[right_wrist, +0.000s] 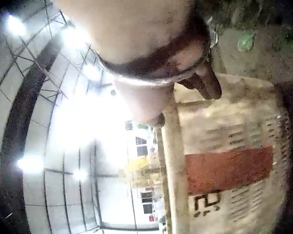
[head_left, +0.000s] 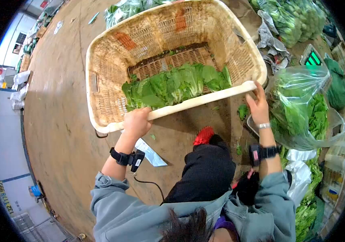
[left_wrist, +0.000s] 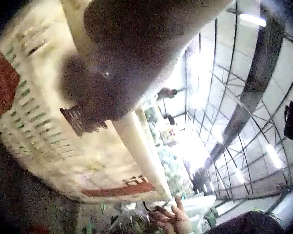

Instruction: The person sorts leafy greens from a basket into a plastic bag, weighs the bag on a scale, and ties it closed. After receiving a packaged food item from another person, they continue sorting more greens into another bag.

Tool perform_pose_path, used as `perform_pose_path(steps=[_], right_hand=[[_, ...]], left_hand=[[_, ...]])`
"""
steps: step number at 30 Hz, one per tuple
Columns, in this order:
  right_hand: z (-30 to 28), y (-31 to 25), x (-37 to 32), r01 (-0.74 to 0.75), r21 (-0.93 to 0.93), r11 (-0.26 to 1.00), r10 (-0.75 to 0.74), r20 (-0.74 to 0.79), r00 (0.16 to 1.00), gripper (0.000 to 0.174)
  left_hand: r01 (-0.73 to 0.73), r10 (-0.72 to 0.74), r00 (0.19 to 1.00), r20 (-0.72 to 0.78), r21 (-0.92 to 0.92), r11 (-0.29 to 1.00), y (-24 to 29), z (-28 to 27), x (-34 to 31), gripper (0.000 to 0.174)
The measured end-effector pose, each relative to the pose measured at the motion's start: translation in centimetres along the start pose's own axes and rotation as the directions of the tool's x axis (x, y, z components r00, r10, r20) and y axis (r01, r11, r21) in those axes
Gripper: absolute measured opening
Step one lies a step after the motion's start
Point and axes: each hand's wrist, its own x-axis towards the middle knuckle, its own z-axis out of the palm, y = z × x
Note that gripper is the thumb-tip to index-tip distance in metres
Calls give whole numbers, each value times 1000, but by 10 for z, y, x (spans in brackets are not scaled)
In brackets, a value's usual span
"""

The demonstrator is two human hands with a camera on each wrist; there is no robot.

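Note:
A cream plastic crate (head_left: pixel 237 24), dirt-stained and slotted, tilts in front of me with its open top facing up. A row of leafy green lettuce (head_left: pixel 176 84) lies inside along its near wall. My left hand (head_left: pixel 137 123) grips the near rim toward the left, its fingers wrapped over the edge. At the near right corner, my right hand (head_left: pixel 259 107) holds the rim, with the thumb apart from the fingers. From the right wrist, the crate's outer wall (right_wrist: pixel 234 117) shows a red patch, and fingers (right_wrist: pixel 210 83) reach down against it.
To the right stands a clear plastic bag (head_left: pixel 301 109) of leafy greens, with more bagged vegetables (head_left: pixel 293 20) beyond. Crumpled grey wrapping (head_left: pixel 273 44) lies near the crate. A light blue packet (head_left: pixel 152 153) is on the brown floor (head_left: pixel 59 113), by my legs (head_left: pixel 200 173).

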Motion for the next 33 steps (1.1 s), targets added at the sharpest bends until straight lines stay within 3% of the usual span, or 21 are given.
perform_pose_path(steps=[2, 3, 4, 5, 6, 7, 8, 9, 10, 13, 16, 17, 18, 19, 20, 21, 22, 24, 29, 31, 33], right_hand=[[-14, 31, -50, -188, -32, 982, 188, -7, 982, 51], [-21, 117, -90, 11, -389, 921, 23, 82, 996, 50], [-16, 128, -134, -108, -486, 867, 262, 262, 929, 46], [-13, 144, -180, -256, -658, 708, 643, 451, 619, 41], [-13, 221, -259, 72, -631, 772, 542, 714, 443, 35], [-8, 237, -305, 596, 17, 803, 107, 979, -172, 36], [-4, 253, -372, -155, -470, 869, 445, 879, -171, 34], [3, 203, -376, -342, -282, 896, 261, 959, -107, 39], [2, 208, -373, -364, -282, 888, 258, 959, -115, 39], [-2, 215, -375, -483, -181, 857, 352, 890, 291, 42], [-5, 207, -371, -554, -60, 831, 460, 634, 622, 45], [-28, 225, -338, -410, -286, 866, 413, 872, 262, 50], [-35, 185, -267, -146, -689, 709, 701, 712, 42, 46], [-49, 180, -242, -274, -787, 552, 821, 571, 14, 44], [-63, 169, -225, -498, -612, 614, 786, 527, 322, 43], [-71, 173, -209, -498, -717, 487, 871, 438, 221, 46], [-82, 169, -195, -572, -641, 511, 856, 441, 270, 43], [-87, 160, -174, -701, -392, 595, 802, 338, 492, 39], [-98, 129, -123, -757, -286, 588, 806, 137, 575, 36], [-100, 115, -107, -753, -273, 598, 795, 85, 601, 37], [-100, 92, -88, -709, -376, 597, 773, 32, 634, 37]], left_hand=[[-110, 124, 980, 154, -95, 989, 3, -15, 8, 31], [-199, 250, 928, 277, -197, 960, 7, -27, 18, 38], [-288, 348, 878, 330, -218, 932, 4, -46, 26, 45], [-370, 438, 813, 385, -240, 898, 3, -71, 33, 51], [-317, 407, 817, 408, -270, 909, 12, -101, 49, 49], [-259, 372, 820, 434, -298, 919, 19, -121, 72, 48], [-226, 360, 866, 347, -372, 900, 17, -122, 96, 43], [-197, 337, 904, 261, -445, 874, 13, -119, 124, 38], [-151, 336, 888, 315, -491, 858, 14, -109, 158, 35], [16, 347, 753, 559, -542, 840, 45, -66, 246, 30], [-419, 461, 608, 646, -231, 878, 65, 43, 316, 37], [-469, 422, 557, 715, -149, 871, 87, 63, 323, 42], [-566, 486, 508, 711, -149, 811, 97, 87, 325, 43], [-652, 543, 451, 708, -154, 742, 104, 111, 323, 45], [-756, 523, 369, 769, -80, 650, 114, 133, 320, 48], [-847, 488, 284, 825, -22, 531, 120, 152, 314, 52], [-853, 490, 266, 830, -34, 520, 116, 165, 308, 52], [-980, 703, 198, 683, 155, 126, 104, 189, 295, 56], [-977, 716, 211, 666, 127, 170, 97, 224, 288, 54], [-987, 571, 134, 810, 163, 1, 114, 219, 294, 48], [-980, 656, 47, 753, 162, -116, 116, 214, 299, 40]])
